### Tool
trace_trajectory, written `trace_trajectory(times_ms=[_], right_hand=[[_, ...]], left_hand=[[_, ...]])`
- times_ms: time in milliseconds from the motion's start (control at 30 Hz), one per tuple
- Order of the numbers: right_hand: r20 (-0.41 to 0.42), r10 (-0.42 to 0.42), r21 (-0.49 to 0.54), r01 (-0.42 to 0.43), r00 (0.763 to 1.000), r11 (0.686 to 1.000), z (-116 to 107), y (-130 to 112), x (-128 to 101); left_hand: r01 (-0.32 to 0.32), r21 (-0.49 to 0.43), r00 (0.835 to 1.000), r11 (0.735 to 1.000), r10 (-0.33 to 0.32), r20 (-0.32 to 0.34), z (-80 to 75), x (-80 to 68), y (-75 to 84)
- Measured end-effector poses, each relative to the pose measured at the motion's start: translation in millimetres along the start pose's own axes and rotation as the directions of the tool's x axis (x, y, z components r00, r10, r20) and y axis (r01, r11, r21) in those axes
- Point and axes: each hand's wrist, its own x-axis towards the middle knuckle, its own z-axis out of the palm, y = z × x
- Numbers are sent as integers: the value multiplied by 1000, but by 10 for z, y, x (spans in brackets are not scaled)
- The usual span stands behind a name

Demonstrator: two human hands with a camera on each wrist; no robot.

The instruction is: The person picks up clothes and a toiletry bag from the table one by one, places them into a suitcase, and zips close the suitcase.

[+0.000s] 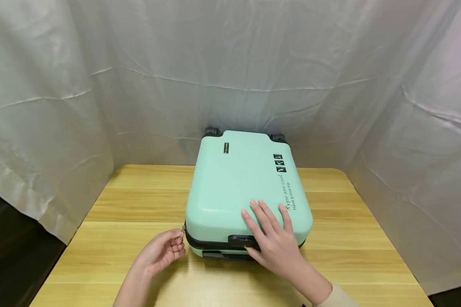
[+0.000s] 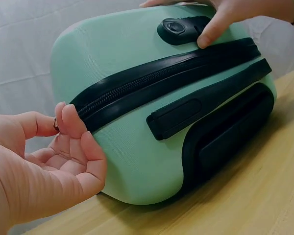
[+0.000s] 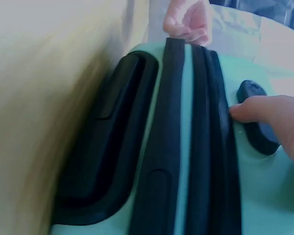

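While lying flat on the pale wooden table, mint-green hard-shell suitcase steadied from above, probably against the tug at its corner; right hand pressed flat on the lid, fingers straight and spread, thumb beside the black combination lock; left hand palm-up, thumb and forefinger pinching the small metal zipper pull at the black zipper band.

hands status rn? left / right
Left hand: pinching the zipper pull at the suitcase corner.
Right hand: open, flat on the suitcase.
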Motion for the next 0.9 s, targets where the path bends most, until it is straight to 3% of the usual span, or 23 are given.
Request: trace_trajectory(times_ms=[133, 267, 400, 500, 600, 900], right_hand=[[16, -16, 10, 16, 1000, 1000, -4, -9, 52], [-64, -70, 8, 70, 996, 997, 23, 32, 76], [-132, -113, 13, 116, 985, 993, 47, 74, 78], [-162, -130, 22, 136, 978, 991, 44, 89, 65], [-175, -138, 31, 146, 975, 989, 40, 92, 54], [-194, -137, 55, 151, 971, 987, 44, 106, 33]], left_hand=[[2, -20, 1000, 1000, -2, 3, -15, -19, -10], [15, -160, 998, 987, -5, 60, -39, -33, -29], [70, -370, 991, 926, -21, 134, -48, -27, -46], [100, -449, 990, 888, -42, 136, -36, -19, -50], [109, -471, 992, 876, -66, 107, -24, -16, -35], [155, -448, 988, 880, -126, 94, -18, 66, 36]])
